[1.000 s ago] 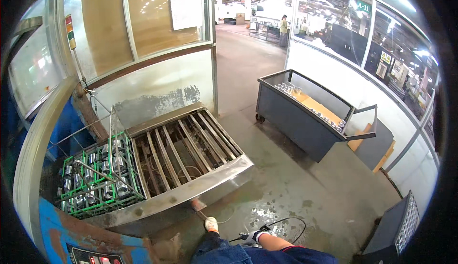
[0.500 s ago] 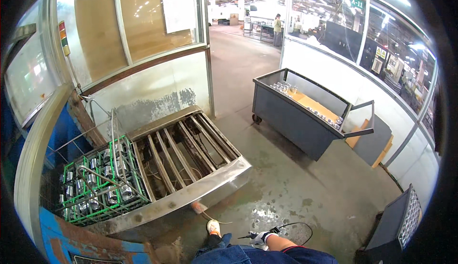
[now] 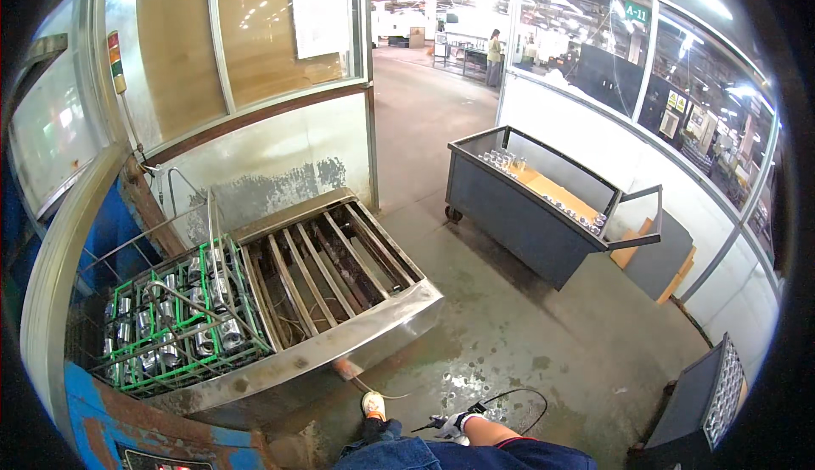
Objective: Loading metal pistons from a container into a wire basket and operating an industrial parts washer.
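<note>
Little has shifted since the earlier frames: the gloved right hand (image 3: 452, 424) has stayed low at the bottom edge, the view having tilted slightly.

At the left, one green crate (image 3: 174, 317) of metal cans is seen in the steel trough (image 3: 356, 347), beside a bare slatted rack (image 3: 327, 270). One shoe (image 3: 373, 404) is planted on the wet floor (image 3: 518, 343) below it. One thin black tool (image 3: 441, 419) is gripped by the right hand, fingers closed around it; its long axis lies nearly level, the tip pointing left, and a black cord (image 3: 518, 398) loops off rightward. One grey cart (image 3: 531, 207) is parked beyond. No left hand is seen.
</note>
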Tool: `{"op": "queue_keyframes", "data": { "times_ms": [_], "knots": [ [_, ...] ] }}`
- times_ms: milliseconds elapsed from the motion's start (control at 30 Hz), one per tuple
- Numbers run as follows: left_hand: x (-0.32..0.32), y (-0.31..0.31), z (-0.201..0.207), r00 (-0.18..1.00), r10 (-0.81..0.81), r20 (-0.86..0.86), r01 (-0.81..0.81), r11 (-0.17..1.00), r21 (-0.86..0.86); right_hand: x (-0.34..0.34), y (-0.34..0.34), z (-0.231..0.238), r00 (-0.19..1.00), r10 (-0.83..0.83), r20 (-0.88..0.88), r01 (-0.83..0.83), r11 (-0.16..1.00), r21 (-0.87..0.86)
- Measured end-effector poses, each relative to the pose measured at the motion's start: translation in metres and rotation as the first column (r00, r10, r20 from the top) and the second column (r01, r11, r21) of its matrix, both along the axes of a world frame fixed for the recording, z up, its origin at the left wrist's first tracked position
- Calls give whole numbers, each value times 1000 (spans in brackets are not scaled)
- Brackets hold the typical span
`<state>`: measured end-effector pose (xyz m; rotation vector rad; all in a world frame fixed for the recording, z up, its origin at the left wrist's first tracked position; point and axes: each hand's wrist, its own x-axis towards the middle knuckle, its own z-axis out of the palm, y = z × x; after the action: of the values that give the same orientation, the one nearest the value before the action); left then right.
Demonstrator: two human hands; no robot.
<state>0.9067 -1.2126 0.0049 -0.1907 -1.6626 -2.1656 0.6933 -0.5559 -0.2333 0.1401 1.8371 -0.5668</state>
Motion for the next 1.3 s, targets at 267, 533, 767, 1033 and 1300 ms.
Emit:
{"op": "queue_keyframes", "data": {
  "times_ms": [267,533,767,1033,1300],
  "knots": [
    [-49,55,99,293,505,812,-893,448,44,19,-20,-9,1000,13,16,-12,1000,-25],
    [-48,49,102,259,549,795,-903,430,-4,30,-26,-15,999,37,7,-37,999,-3],
    [10,-32,24,991,130,-24,-131,990,-56,31,-38,16,999,-23,34,24,1000,-15],
    [41,-116,-39,391,659,642,-798,590,-120,31,-52,11,1000,13,13,-13,1000,-5],
    [21,-57,25,978,210,-8,-210,973,-92,50,-44,-9,999,-20,-41,24,993,119]
  ]
}}
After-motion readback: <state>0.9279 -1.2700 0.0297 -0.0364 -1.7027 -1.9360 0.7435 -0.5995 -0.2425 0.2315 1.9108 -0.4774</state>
